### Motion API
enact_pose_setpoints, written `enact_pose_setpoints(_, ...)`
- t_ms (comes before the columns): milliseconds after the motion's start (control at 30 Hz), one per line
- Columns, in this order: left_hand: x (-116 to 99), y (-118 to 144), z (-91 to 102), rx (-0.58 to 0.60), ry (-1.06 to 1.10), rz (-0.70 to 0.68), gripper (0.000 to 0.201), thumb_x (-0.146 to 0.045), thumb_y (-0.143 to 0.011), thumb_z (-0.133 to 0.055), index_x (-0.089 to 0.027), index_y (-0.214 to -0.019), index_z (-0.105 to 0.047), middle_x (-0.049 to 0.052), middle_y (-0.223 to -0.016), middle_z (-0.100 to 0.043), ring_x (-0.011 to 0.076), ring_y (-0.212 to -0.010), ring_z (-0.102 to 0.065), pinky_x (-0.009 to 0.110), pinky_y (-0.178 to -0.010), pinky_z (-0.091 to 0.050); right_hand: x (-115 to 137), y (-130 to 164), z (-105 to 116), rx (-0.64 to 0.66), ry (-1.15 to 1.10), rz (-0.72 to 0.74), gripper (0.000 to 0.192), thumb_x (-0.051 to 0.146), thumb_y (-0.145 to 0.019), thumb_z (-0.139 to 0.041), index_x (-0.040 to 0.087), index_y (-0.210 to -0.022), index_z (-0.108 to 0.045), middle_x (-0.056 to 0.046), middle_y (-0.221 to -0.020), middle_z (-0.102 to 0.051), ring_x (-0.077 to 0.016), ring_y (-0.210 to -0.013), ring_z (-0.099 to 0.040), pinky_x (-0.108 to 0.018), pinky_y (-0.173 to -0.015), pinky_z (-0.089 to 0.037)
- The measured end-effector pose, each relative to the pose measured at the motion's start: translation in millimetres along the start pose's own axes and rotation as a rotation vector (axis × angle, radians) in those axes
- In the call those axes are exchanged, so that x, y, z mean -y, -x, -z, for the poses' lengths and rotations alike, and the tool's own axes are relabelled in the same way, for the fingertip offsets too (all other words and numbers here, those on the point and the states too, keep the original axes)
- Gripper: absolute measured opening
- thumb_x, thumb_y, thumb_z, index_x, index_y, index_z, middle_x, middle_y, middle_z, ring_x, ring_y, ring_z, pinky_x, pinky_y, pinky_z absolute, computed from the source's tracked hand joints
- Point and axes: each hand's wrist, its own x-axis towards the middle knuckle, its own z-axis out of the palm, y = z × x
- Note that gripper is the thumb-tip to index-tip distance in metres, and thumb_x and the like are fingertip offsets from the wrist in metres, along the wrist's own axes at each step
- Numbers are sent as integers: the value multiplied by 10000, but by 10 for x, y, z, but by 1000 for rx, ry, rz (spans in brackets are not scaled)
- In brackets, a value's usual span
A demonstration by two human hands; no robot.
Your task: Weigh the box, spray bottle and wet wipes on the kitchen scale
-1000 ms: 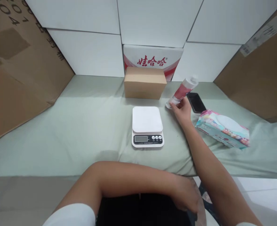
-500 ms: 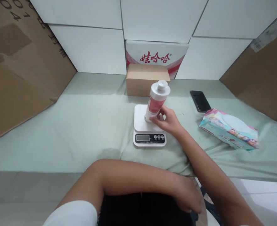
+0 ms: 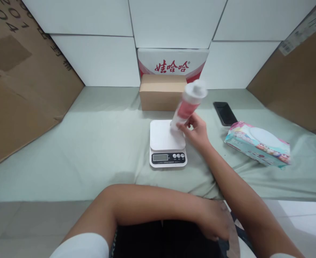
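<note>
By the right hand point(image 3: 197, 130), a white cylindrical bottle point(image 3: 186, 109) with a red label is grasped near its base and tilted rightward; its bottom is held at the right rear of the digital kitchen scale point(image 3: 167, 136), though contact cannot be told. Nearer the body, the left hand point(image 3: 215, 222) is lowered past the cloth's front edge; whether it is clenched cannot be told. Left of the right hand, the scale's smooth, round-cornered platform is fronted by a black button panel. Creased pale green cloth point(image 3: 106, 136) is spread widely leftward of both hands, bounded at far left by a cardboard panel point(image 3: 31, 96) and at far right by another. Beyond the right hand, a brown cardboard box point(image 3: 161, 100) is set before a white-and-red carton point(image 3: 172, 57), their contents hidden. To its right, a glossy smartphone point(image 3: 224, 114) is placed just beside a pastel wipes pack point(image 3: 257, 143).
</note>
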Motion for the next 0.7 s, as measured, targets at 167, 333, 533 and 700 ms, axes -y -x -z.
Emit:
enact_pose_setpoints(167, 16, -2, -32, 5, -71, -56, 191, -254, -741, -764, -273, -557, -715, 34, -702, -742, 182, -546, -604, 327, -455, -357, -485, -187, 414, -327, 250, -141, 391, 522, -822, -755, 208, -996, -599, -12, -827, -642, -152, -626, -539, -322, -646, -454)
enact_pose_setpoints(333, 0, 39, -4, -82, -111, -83, 208, -235, -752, -754, -266, -553, -701, 41, -657, -724, 186, -518, -590, 340, -454, -356, -802, -171, 521, -304, 393, -247, 429, 501, -785, -729, 183, -1059, -641, -56, -882, -716, -173, -623, -562, -353, -671, -490)
enact_pose_setpoints(533, -52, 83, 148, -13, -54, -36, 220, -230, -777, -725, -256, -569, -658, 37, -646, -712, 209, -569, -631, 342, -467, -366, -810, -190, 422, -293, 354, -263, 665, 607, -794, -686, 158, -1281, -628, -123, -1107, -761, -162, -663, -577, -357, -708, -529)
enact_pose_setpoints(700, -195, 342, 452, -189, 209, -36, 157, -357, -906, -648, -266, -783, -683, 9, -821, -792, 174, -746, -718, 300, -551, -455, -170, 232, 849, -494, 306, -185, 778, 606, -864, -640, 224, -1517, -459, -189, -1451, -655, -166, -739, -632, -379, -730, -574)
